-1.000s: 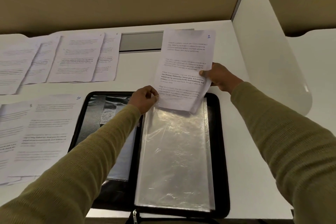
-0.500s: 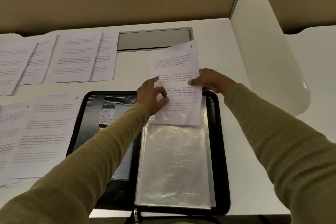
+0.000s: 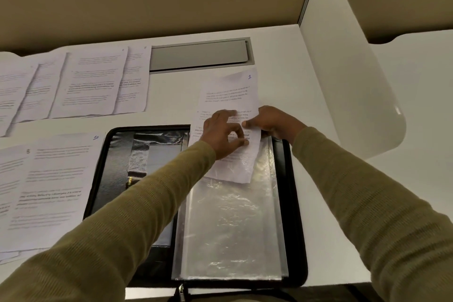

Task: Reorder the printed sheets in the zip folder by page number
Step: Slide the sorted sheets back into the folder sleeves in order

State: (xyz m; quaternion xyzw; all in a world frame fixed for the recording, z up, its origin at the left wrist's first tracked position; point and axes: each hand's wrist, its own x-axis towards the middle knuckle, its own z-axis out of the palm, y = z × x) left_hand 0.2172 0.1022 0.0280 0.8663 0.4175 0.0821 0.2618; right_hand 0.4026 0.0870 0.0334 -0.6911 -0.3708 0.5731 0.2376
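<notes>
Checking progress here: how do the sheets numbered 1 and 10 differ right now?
The left hand and right hand grip sheet 1; sheet 10 lies untouched on the desk. The lower end of sheet 1 is inside the clear sleeve of the folder; sheet 10 lies left of the folder. Both are printed pages with blue handwritten numbers.

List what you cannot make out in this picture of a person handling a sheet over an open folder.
All in the head view:
Middle of the sheet marked 1: hidden by the left hand and right hand.
Print on every sheet: too small and blurred.
Sheets at the left: cut off by the picture's edge.
Left pocket of the folder: partly hidden by the left sleeve.
Page numbers on the back row: too faint.
</notes>
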